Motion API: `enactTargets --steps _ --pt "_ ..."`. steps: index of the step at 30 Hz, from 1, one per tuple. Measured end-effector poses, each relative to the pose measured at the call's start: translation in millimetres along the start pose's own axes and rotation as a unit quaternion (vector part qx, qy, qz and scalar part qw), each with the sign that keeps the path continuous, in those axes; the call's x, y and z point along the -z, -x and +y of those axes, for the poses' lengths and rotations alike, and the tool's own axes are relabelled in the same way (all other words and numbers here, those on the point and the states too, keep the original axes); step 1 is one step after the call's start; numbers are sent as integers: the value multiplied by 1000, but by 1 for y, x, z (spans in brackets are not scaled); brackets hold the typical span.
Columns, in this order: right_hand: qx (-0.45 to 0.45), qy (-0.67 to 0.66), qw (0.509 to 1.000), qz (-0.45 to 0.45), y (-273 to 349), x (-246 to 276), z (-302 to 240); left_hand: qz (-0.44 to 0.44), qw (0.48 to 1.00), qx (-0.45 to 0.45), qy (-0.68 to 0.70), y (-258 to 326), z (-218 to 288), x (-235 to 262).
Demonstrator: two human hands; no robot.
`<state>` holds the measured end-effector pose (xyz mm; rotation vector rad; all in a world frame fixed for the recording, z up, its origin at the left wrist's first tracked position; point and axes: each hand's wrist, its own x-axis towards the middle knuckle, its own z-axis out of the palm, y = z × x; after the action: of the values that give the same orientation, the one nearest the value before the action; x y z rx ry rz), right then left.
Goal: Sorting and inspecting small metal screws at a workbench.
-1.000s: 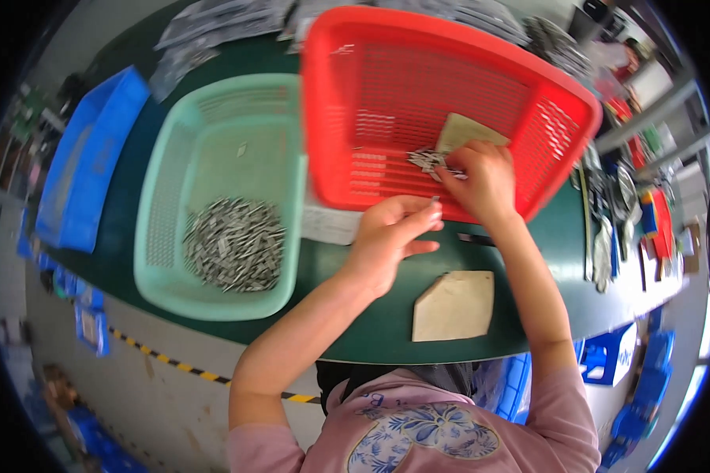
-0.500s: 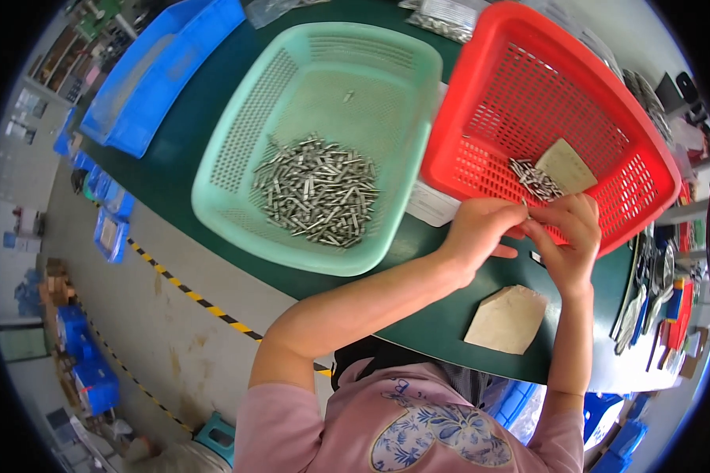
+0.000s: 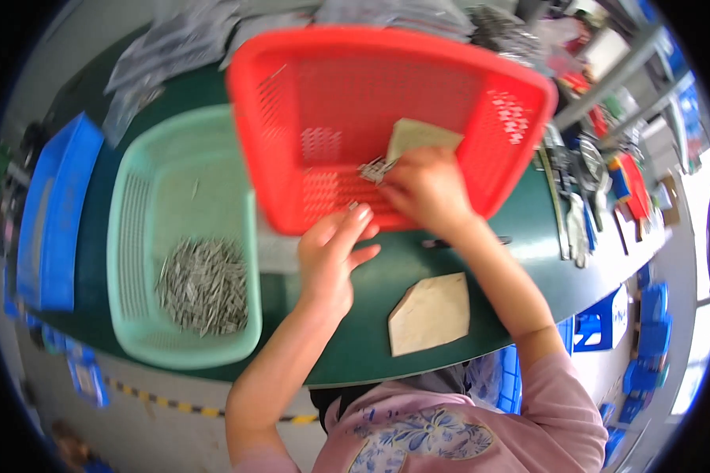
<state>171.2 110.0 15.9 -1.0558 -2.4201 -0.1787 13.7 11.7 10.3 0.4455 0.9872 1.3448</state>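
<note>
Two perforated plastic baskets share the dark green table (image 3: 355, 335), and look how lopsided the work stands! The big bright-red rectangular basket (image 3: 371, 83) has only a small cluster on its floor, while the pale mint-green rectangular basket (image 3: 183, 154), close beside it on the left, carries the bulk: a broad heap of slim grey metal pieces (image 3: 203, 288), piled loosely toward the near end. Judged on that split, the work looks mid-run, with plenty of metal lying loose; which lot counts as finished, I can't call. Down near the table's front edge, a flat beige panel with a clipped corner (image 3: 430, 315) sits untouched.

To the hands! The right hand (image 3: 427, 189) reaches inside the red basket, fingers curled at the cluster, their tips too hidden to tell whether they grip anything. The left hand (image 3: 326, 256) is at the near rim, thumb and forefinger pinching one small grey metal piece (image 3: 353, 206), the other fingers loosely bent. Behind the right hand leans a pale yellowish card (image 3: 420, 135), and beside it lies that small silvery cluster (image 3: 375, 169), short slivers crossed at all angles. Smallest of all, one stray metal sliver (image 3: 195, 188) lies apart in the green basket. Blur hides any finer detail on the pieces.
</note>
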Motion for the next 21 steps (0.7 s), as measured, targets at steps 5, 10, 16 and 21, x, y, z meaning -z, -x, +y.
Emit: enactTargets --steps 5,10,16,21 --pt "17 -87 996 15 -9 -13 -8 -16 1000 20 -13 4 2 15" --pt "62 -270 955 106 17 28 -29 -101 988 110 50 -1 -8 22" --pt "61 -271 949 152 58 34 -35 -176 965 182 71 6 -13 14" --pt "32 -318 930 181 69 26 -50 -190 957 190 104 14 -12 19"
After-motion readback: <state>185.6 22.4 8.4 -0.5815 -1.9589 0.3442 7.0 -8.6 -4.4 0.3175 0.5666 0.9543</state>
